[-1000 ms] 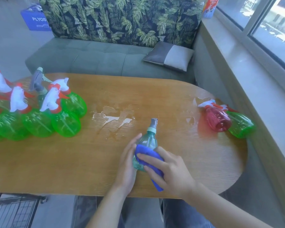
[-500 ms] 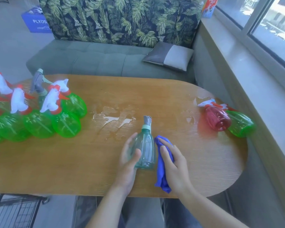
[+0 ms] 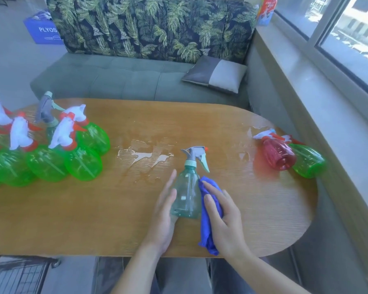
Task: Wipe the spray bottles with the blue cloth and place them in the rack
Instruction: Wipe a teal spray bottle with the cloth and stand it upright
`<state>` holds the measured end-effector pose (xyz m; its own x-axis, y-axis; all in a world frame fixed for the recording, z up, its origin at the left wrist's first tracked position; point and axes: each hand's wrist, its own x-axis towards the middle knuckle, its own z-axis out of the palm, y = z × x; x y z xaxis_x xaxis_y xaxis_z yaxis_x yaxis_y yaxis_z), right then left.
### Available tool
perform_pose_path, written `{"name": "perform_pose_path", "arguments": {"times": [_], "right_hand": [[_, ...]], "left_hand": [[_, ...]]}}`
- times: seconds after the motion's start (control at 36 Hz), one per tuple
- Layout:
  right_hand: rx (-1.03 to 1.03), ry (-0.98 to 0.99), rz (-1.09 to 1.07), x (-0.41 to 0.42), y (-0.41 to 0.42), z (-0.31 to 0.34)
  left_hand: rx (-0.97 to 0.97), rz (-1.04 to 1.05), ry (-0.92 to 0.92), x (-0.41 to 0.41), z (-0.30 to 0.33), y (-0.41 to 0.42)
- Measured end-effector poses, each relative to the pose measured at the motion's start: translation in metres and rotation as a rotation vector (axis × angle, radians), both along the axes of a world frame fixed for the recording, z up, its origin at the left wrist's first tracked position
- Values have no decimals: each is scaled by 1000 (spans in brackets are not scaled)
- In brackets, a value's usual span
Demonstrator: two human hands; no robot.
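- Near the table's [image 3: 263, 209] front edge, mid-right, stands the teal bottle [image 3: 186, 194], upright, trigger head pointing right.
- Left hand [image 3: 164, 217]: mostly open, fingers nearly straight, palm laid against the bottle's left side, thumb across its front. Steadying it, not a full wrap.
- Right hand [image 3: 223, 221]: fingers loosely curled over the cloth [image 3: 208, 225], pressing it to the bottle's right wall; the cloth's tail hangs down to the table edge.
- Handling, my read: the bottle is see-through w/ no liquid visible, so prob. empty and light; thin plastic, walls will likely flex if squeezed. Smooth and maybe wet (puddles [image 3: 145, 155] lie just behind it), so slippery. Tall w/ a smallish base, so it tips easily under a one-sided push; the left palm must counter the wiping pressure.
- Best hold: the neck just under the trigger head, or a full wrap round the lower body. Not the trigger lever (it would pivot).
- Cloth: soft, limp, bunches up; keep it wadded under the fingers.
- Elsewhere: green bottles [image 3: 51, 158] clustered upright at far left; a red bottle [image 3: 278, 153] and a green one [image 3: 308, 160] lie on their sides at far right, touching.
- Rack [image 3: 15, 276]: wire frame, low at bottom left beside the table, only partly in view.
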<state>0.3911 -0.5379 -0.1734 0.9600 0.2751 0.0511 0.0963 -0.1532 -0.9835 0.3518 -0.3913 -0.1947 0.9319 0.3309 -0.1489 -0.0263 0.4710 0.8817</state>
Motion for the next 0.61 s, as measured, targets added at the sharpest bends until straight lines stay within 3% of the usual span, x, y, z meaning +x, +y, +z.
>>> {"name": "perform_pose_path", "arguments": {"times": [0.31,0.44,0.61], "right_hand": [[-180,-191,26,32,7,13],[-436,-309,124,50,16,11],[-503,-707,168,31,12,-3]], "left_hand": [[25,18,43,-1,-5,0],[24,25,55,1,-2,-1],[30,37,89,1,-2,2]]}}
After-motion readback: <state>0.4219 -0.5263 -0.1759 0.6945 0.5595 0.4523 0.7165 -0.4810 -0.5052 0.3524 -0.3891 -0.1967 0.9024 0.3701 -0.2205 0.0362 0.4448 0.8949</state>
